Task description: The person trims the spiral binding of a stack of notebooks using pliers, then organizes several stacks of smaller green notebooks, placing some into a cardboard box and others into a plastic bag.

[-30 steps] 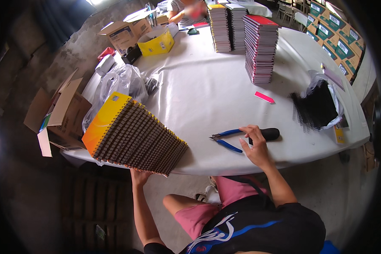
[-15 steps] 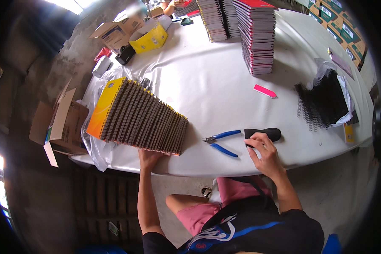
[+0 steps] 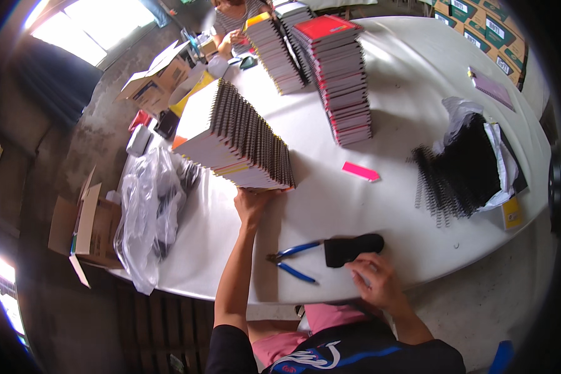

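A tall stack of spiral-bound notebooks (image 3: 255,140) with black coils leans at the middle left of the white table. My left hand (image 3: 254,202) grips it from below at its near end; most of those fingers are hidden underneath. Closer to me, my right hand (image 3: 375,280) is at the near edge of a black pouch (image 3: 349,249), its fingers loosely apart, slightly blurred, with nothing visible in them. Blue-handled pliers (image 3: 293,255) lie spread just left of the pouch, one handle reaching its edge.
Farther back rise a red-covered notebook stack (image 3: 340,87) and a yellow-topped one (image 3: 274,56). Black coils (image 3: 467,168) lie at right, a pink arrow strip (image 3: 360,171) mid-table. Left are a clear plastic bag (image 3: 146,218) and an open carton (image 3: 96,215). Another person (image 3: 237,25) sits beyond.
My left hand has moved the notebook stack away from me and to the right, off the plastic bag. My right hand stays by the pouch. The view has tilted up.
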Available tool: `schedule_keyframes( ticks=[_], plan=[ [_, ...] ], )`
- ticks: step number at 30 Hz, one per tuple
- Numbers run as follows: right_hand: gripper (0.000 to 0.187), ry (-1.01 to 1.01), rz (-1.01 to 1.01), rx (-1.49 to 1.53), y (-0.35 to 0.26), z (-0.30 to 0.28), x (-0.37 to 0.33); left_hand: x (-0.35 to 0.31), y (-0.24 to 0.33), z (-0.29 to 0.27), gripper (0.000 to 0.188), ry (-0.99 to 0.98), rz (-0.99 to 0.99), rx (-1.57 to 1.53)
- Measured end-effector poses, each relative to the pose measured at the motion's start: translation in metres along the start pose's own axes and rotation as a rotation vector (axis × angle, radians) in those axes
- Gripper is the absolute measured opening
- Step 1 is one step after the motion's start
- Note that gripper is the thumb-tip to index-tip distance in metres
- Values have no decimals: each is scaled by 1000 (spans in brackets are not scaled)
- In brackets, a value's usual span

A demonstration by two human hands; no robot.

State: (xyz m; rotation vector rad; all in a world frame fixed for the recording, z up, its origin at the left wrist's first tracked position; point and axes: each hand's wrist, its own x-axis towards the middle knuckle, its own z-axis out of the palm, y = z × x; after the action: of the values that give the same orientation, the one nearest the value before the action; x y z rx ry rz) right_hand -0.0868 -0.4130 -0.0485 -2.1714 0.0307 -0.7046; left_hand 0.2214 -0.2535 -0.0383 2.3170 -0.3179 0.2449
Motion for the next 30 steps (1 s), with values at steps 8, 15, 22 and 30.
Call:
schedule_keyframes(
  ticks=[8, 15, 22, 30],
  plan=[
    [17, -47, -34, -47, 3, -4, 3, 53, 52, 91, 81, -30, 62, -16],
    [18, -47, 34, 39, 6, -5, 4, 61, 82, 125, 76, -64, 29, 7],
    [16, -64, 77, 70, 5, -8, 7, 74, 51, 112, 74, -387, 62, -376],
    [13, -55, 26, 61, 0, -5, 7, -3, 58, -27, 48, -396, 163, -751]
  ],
)
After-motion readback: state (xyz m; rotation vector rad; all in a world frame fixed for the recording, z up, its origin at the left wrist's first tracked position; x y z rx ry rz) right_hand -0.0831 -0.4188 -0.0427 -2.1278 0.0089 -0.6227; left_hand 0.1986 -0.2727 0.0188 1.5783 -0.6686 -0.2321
